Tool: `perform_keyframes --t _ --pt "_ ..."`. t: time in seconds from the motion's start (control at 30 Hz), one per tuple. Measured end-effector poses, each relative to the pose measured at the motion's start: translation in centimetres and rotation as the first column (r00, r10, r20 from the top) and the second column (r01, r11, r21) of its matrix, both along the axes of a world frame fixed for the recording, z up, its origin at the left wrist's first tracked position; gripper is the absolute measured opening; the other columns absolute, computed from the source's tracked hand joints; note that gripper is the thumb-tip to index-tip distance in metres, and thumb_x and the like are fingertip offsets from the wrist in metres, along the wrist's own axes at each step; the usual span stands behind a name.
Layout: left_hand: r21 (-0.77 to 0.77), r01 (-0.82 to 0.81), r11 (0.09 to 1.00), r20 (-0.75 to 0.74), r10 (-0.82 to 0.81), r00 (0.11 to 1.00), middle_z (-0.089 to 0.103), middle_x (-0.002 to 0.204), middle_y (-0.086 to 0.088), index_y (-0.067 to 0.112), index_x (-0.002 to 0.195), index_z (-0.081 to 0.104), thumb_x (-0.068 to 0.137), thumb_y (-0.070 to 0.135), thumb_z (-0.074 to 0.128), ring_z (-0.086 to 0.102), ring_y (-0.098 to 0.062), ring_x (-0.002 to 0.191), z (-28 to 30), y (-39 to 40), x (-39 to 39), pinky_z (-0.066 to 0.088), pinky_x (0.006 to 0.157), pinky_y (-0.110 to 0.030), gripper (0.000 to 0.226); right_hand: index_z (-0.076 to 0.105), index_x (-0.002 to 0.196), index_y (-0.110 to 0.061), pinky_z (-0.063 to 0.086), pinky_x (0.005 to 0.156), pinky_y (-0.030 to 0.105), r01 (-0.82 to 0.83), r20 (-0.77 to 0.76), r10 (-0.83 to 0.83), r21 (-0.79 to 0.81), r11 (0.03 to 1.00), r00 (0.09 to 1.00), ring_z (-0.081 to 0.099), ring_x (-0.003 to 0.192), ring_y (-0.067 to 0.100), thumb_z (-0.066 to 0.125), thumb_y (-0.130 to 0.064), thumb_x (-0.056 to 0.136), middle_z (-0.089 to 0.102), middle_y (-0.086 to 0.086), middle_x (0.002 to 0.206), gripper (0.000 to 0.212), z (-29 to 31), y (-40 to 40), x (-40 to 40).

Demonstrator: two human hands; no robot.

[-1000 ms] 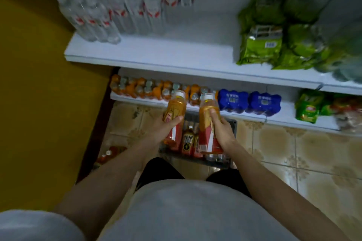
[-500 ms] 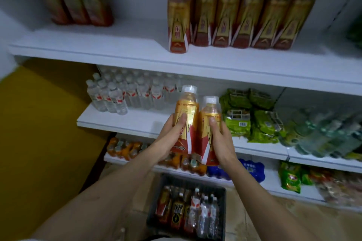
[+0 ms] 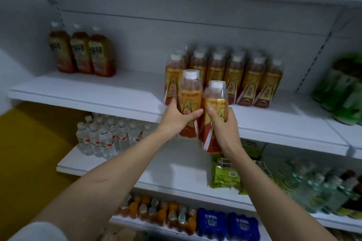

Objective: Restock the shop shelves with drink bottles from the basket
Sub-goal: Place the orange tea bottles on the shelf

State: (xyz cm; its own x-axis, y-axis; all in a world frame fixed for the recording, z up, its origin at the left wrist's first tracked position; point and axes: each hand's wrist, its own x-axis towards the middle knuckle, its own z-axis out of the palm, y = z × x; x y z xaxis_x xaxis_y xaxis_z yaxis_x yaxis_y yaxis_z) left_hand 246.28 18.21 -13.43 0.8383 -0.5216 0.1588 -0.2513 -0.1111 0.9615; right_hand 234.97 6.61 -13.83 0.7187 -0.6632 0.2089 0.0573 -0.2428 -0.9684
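Now both hands are up at the white upper shelf [image 3: 117, 96], each wrapped around one clear plastic bottle of orange drink with a white cap and red-and-gold label. The left hand [image 3: 176, 118] grips the taller-held bottle [image 3: 190, 94] around its middle, thumb across the front; the right hand [image 3: 222, 123] grips the second bottle [image 3: 215, 103] just beside it, the two nearly touching. Both hang in front of the shelf lip, short of the matching row of orange bottles [image 3: 235, 76] standing there. The sensible play, I'd say: lift the bases clear over the edge, set them upright in front of that row, labels forward, and avoid nudging the front bottles over.
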Motion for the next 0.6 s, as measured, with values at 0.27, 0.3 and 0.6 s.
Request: perform_keyframes --t 0.27,0.3,0.6 --pt "-0.025 -0.108 0.994 0.033 0.109 0.993 0.057 0.136 0.001 0.023 0.141 0.040 0.063 0.040 0.093 0.054 -0.019 0.127 2.4 -3.8 2.8 0.046 0.108 -0.046 0.096 0.036 0.139 -0.027 0.045 0.089 0.018 0.001 0.068 0.006 -0.096 0.995 0.998 0.056 0.104 -0.005 0.077 -0.037 0.084 0.056 -0.019 0.116 0.070 3.4 -3.8 3.8" --pt "-0.018 -0.102 0.995 0.038 0.103 0.994 0.059 0.134 0.001 0.024 0.139 0.042 0.064 0.038 0.092 0.055 -0.020 0.125 2.3 -4.1 2.9 0.046 0.107 -0.046 0.092 0.035 0.140 -0.027 0.046 0.093 0.022 -0.002 0.058 0.008 -0.093 0.996 0.998 0.056 0.107 -0.001 0.078 -0.036 0.083 0.056 -0.016 0.118 0.071 3.2 -4.3 4.1" --pt "0.020 -0.125 0.992 0.118 0.122 0.986 0.054 0.139 0.000 0.021 0.146 0.039 0.074 0.037 0.085 0.049 -0.019 0.131 1.2 -6.2 3.4 0.044 0.110 -0.047 0.087 0.035 0.139 -0.033 0.045 0.101 0.034 -0.036 0.058 0.039 -0.051 0.998 0.998 0.054 0.122 0.014 0.069 -0.034 0.091 0.054 -0.003 0.134 0.059 1.8 -6.0 5.4"
